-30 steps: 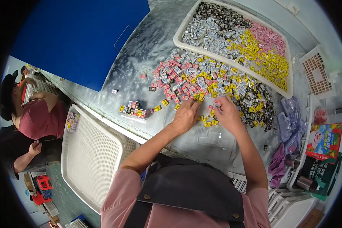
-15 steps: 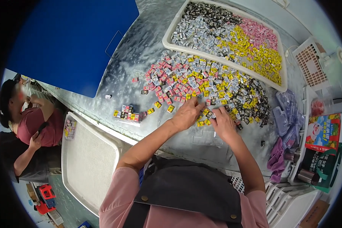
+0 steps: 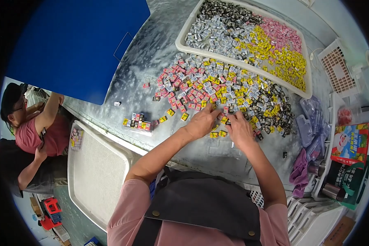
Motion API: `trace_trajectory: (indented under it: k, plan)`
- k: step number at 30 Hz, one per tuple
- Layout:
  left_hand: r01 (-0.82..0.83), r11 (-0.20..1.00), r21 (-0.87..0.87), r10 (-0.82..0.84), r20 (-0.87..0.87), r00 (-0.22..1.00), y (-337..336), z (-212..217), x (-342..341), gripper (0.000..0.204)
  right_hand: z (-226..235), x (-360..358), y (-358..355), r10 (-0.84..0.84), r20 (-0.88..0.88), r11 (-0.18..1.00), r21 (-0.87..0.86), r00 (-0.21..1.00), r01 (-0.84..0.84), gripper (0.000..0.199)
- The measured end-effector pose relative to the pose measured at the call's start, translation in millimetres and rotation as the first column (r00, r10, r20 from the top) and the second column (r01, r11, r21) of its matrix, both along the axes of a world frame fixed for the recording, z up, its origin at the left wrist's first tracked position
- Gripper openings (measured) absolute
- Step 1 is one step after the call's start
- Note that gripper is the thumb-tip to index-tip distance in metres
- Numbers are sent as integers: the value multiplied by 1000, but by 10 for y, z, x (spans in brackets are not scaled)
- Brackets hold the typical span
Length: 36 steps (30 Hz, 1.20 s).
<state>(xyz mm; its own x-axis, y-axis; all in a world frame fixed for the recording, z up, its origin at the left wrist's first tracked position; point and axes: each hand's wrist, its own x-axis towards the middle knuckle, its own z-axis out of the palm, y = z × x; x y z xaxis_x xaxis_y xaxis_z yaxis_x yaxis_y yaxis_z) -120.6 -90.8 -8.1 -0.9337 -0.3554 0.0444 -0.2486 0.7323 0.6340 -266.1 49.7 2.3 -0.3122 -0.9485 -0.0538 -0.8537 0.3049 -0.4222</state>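
Observation:
Between my hands lie a few small block-shaped packs [image 3: 224, 119], yellow and pink ones among them. My left hand [image 3: 203, 122] has its fingers bent and closed at the left side of these packs. My right hand [image 3: 239, 129] is closed on their right side, fingertips turned down. The fingers partly cover what they grip. Beyond both hands spreads a loose pile of small packs [image 3: 192, 88] in pink, white, yellow and black. Two yellow packs [image 3: 218, 134] lie close in front of my left hand, beside a clear plastic tray [image 3: 225, 149].
A white tray [image 3: 244, 63] full of colour-grouped packs stands behind the pile. To the left sits a small stacked block of packs [image 3: 137, 122]. A blue panel [image 3: 74, 45] covers the far left. Another person [image 3: 41, 131] is beside a large white tray [image 3: 96, 172]. Purple cloth [image 3: 299, 172] lies right.
My right hand has shifted slightly up and left, nearer my left hand. The two yellow packs in front now sit a little apart. The person at left has raised an arm.

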Motion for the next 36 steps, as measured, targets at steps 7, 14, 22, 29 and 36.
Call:
trace_trajectory:
  k: [7,14,22,29,36]
  plan:
    - [43,996,-76,-40,30,999,-52,-39,-32,39,-17,24,-33,-7,-36,1000,21,999,8,34]
    - [-10,996,-91,7,-31,999,6,-52,151,35,-1,49,-11,91,2,993,-81,996,-91,34]
    - [-69,995,-70,64,-63,996,53,-9,157,33,-88,-11,-30,115,-30,986,-120,993,-117,34]
    - [-108,971,-216,62,-211,975,381,-10,332,26,107,149,253,13,97,995,-103,995,-3,22]
    - [-217,951,-220,177,-190,966,246,-126,530,23,-70,218,208,7,63,995,-101,998,-1,17]
